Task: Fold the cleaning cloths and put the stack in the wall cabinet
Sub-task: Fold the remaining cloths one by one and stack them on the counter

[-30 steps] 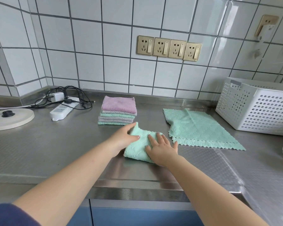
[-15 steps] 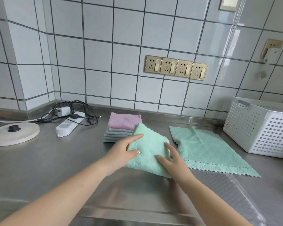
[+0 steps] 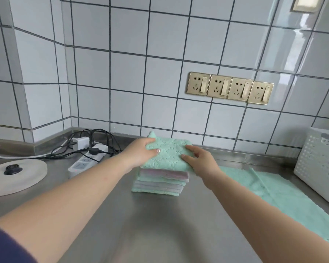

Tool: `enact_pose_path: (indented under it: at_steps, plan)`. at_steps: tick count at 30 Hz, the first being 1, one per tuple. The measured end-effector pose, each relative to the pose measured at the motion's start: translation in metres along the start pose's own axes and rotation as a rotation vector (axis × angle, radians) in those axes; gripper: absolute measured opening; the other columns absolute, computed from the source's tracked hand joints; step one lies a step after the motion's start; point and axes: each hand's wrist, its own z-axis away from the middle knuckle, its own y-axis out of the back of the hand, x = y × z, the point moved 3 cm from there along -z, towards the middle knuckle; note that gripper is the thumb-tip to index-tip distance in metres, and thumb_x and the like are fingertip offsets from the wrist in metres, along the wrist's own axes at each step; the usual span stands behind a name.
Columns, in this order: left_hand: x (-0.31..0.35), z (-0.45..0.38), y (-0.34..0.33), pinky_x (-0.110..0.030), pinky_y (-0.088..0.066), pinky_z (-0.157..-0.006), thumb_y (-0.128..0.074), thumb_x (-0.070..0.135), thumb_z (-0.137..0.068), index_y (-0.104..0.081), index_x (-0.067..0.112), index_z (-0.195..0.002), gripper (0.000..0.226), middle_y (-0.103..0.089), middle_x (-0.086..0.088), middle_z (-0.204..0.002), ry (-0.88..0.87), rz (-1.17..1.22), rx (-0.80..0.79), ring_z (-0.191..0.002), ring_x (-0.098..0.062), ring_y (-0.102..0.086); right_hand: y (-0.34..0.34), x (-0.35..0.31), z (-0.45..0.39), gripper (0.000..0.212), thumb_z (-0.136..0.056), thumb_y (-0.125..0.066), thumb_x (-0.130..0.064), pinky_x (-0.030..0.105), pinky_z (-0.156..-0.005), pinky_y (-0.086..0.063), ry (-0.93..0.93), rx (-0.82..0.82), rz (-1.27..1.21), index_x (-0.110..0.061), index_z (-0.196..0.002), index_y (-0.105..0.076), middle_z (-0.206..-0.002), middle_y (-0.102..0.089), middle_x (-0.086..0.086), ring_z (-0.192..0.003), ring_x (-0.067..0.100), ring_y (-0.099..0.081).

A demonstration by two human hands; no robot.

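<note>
Two hands hold a folded green cloth (image 3: 168, 155) on top of the stack (image 3: 160, 182) of folded pink & green cloths, mid-bench (image 3: 122, 215) near the tiled wall. Left hand (image 3: 141, 154) grips the cloth's left edge w/ thumb on top; right hand (image 3: 201, 161) pinches the right edge, fingers curled under. An unfolded green cloth (image 3: 285, 202) lies flat to the right, beside a white perforated basket (image 3: 319, 168). At left: power strip (image 3: 87, 160) w/ cables, round white lid (image 3: 15, 175).
</note>
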Motion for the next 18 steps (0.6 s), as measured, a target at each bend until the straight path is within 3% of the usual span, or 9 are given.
enact_pose_path:
  at_steps: [3,7,10,13,16,18]
  plan:
    - [-0.009,-0.021,0.001,-0.029,-0.023,-0.112,-0.059,0.026,-0.09,-0.04,0.016,-0.141,0.055,-0.03,-0.002,-0.152,0.03,-0.048,-0.031,-0.139,-0.019,-0.029,-0.009,0.006,-0.03,0.05,-0.084,-0.069,-0.028,0.034,-0.093,-0.05,-0.062,-0.02,0.052,-0.024,-0.132,-0.054,-0.114,-0.051,-0.004,-0.097,0.015,-0.054]
    - [-0.027,-0.035,-0.009,-0.029,-0.025,-0.111,-0.062,0.028,-0.088,-0.041,0.016,-0.14,0.057,-0.032,-0.003,-0.151,0.075,-0.117,-0.056,-0.138,-0.019,-0.032,-0.016,0.02,-0.043,0.05,-0.085,-0.068,-0.027,0.024,-0.07,-0.046,-0.075,-0.058,0.127,-0.022,-0.132,-0.053,-0.111,-0.051,-0.003,-0.078,0.011,-0.052]
    - [-0.043,-0.037,-0.014,-0.029,-0.027,-0.111,-0.063,0.03,-0.087,-0.043,0.017,-0.139,0.057,-0.034,-0.004,-0.15,0.11,-0.174,-0.076,-0.137,-0.019,-0.034,-0.025,0.031,-0.046,0.05,-0.084,-0.068,-0.03,0.025,-0.082,-0.044,-0.056,-0.059,0.211,-0.021,-0.131,-0.054,-0.107,-0.052,-0.001,-0.088,0.015,-0.054]
    - [-0.047,-0.036,-0.012,-0.027,-0.027,-0.11,-0.061,0.033,-0.088,-0.046,0.017,-0.137,0.054,-0.037,-0.003,-0.149,0.143,-0.218,-0.119,-0.136,-0.019,-0.036,-0.027,0.029,-0.046,0.049,-0.086,-0.065,-0.034,0.023,-0.089,-0.039,-0.032,-0.08,0.289,-0.02,-0.131,-0.054,-0.124,-0.057,0.002,-0.11,0.018,-0.055]
    - [-0.039,-0.047,-0.004,-0.031,-0.033,-0.109,-0.054,0.041,-0.09,-0.05,0.021,-0.134,0.049,-0.039,-0.008,-0.145,0.12,-0.45,-0.068,-0.131,-0.024,-0.041,-0.019,0.019,-0.054,0.043,-0.089,-0.059,-0.036,0.023,-0.085,-0.041,-0.045,-0.076,0.321,-0.021,-0.13,-0.055,-0.125,-0.06,0.001,-0.108,0.02,-0.059]
    - [-0.023,-0.056,-0.003,-0.035,-0.039,-0.102,-0.047,0.034,-0.094,-0.058,0.017,-0.126,0.037,-0.048,-0.01,-0.134,-0.017,-0.519,0.06,-0.122,-0.027,-0.048,-0.015,0.007,-0.061,0.036,-0.093,-0.051,-0.034,0.025,-0.083,-0.044,-0.002,-0.04,0.349,-0.022,-0.126,-0.059,-0.119,-0.065,0.002,-0.1,0.021,-0.062]
